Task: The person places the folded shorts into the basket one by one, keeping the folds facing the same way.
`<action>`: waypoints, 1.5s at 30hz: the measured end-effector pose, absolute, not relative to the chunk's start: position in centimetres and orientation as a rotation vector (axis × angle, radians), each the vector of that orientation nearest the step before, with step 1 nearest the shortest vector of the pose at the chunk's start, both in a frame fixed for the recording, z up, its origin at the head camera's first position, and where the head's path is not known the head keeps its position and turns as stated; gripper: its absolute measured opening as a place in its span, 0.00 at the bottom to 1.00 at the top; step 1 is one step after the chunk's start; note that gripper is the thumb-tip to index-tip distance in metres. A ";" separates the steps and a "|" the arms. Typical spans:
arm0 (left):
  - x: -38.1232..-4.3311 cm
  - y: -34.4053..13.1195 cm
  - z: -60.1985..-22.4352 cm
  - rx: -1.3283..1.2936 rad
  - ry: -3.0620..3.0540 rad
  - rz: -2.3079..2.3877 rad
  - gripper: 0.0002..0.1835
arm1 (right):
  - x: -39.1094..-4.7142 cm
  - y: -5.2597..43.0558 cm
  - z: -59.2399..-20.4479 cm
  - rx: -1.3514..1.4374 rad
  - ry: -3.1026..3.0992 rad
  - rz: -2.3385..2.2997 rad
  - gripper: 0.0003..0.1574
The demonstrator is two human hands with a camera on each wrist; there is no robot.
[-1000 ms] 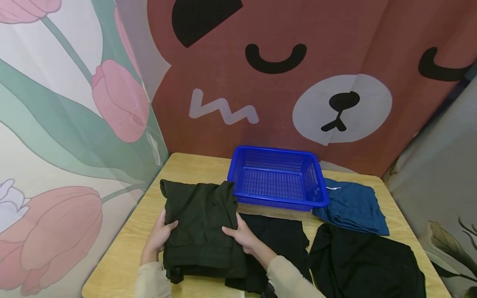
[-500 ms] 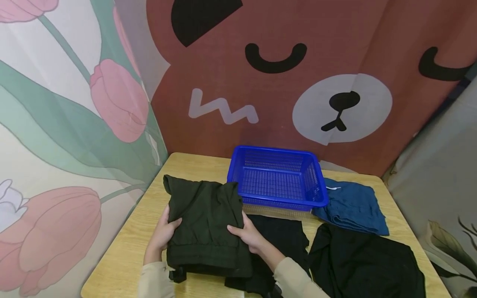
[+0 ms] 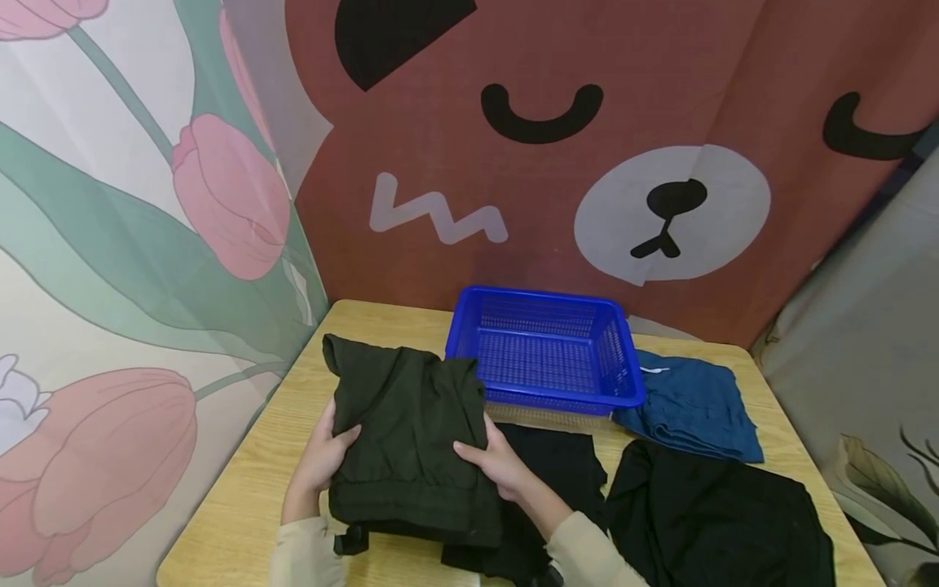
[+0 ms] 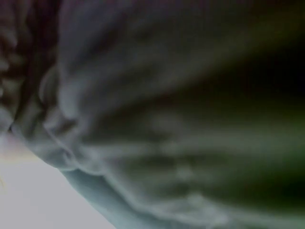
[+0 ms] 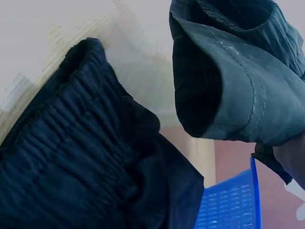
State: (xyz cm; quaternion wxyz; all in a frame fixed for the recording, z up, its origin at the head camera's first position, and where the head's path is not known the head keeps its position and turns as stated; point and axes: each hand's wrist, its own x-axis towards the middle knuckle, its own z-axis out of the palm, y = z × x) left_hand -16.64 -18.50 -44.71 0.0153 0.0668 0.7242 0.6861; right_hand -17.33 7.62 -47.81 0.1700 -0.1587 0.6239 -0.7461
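Head view: dark green garment (image 3: 411,440) held over the wooden counter (image 3: 242,497), slightly farther right and farther from the person than a second ago; blue basket (image 3: 543,395) unmoved. Far end leans a little left; sewn band lies at the near end, roughly crosswise. Grip: left hand (image 3: 321,455) and right hand (image 3: 502,463) pinch opposite side edges, thumbs on top. Black garment (image 3: 553,465) partly hidden behind it; larger black garment (image 3: 722,514) and blue garment (image 3: 693,412) farther right.

Left wrist view: blurred dark folds, details unclear.

Right wrist view: green garment's double-stitched opening faces left; gathered black waistband below.
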 end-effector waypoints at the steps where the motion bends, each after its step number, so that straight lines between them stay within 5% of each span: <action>1: -16.6 -18.4 -44.6 0.212 2.258 2.135 0.36 | -17.4 7.7 -47.7 -0.462 1.784 -2.116 0.48; 45: -20.1 -8.2 -42.2 0.306 2.226 2.125 0.34 | -17.8 17.1 -46.0 -0.163 1.998 -2.190 0.47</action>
